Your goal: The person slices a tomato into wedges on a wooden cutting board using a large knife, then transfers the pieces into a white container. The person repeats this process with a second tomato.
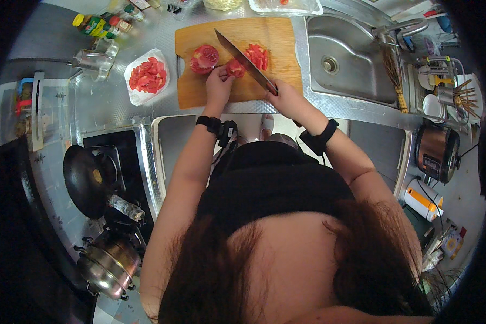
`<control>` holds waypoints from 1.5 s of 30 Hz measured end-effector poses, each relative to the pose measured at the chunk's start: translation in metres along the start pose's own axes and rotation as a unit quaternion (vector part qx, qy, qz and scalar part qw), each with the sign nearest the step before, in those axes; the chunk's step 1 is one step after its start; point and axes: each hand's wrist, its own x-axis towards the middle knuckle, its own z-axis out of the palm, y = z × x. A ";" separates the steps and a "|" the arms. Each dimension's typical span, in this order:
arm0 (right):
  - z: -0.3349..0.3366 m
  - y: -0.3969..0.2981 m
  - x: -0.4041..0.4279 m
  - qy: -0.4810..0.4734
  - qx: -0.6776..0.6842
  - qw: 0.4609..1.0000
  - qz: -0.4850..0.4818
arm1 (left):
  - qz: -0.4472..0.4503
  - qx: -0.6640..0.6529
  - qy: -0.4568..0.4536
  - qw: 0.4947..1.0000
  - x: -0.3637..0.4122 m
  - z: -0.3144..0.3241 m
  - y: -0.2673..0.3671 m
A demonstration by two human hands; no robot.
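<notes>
My right hand (285,97) grips the handle of a kitchen knife (243,58), whose broad blade slants up and left across the wooden cutting board (275,30). Under the blade's left side lies a piece of tomato (235,68), steadied by the fingertips of my left hand (220,83). A larger cut tomato (204,59) rests on the board just beyond my left fingers. Right of the blade sits a small heap of chopped tomato (258,56). More tomato chunks (148,76) fill a white tray (137,97) left of the board.
A steel sink (348,83) adjoins the board on the right. Spice jars (93,25) and a glass jug (105,60) stand at the back left. On the left are a black wok (81,182) and a steel steamer pot (109,265). A rice cooker (437,154) stands at the right.
</notes>
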 end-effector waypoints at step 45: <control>0.030 0.007 0.040 0.067 0.121 0.990 0.009 | -0.069 0.021 0.027 0.997 0.018 0.013 0.014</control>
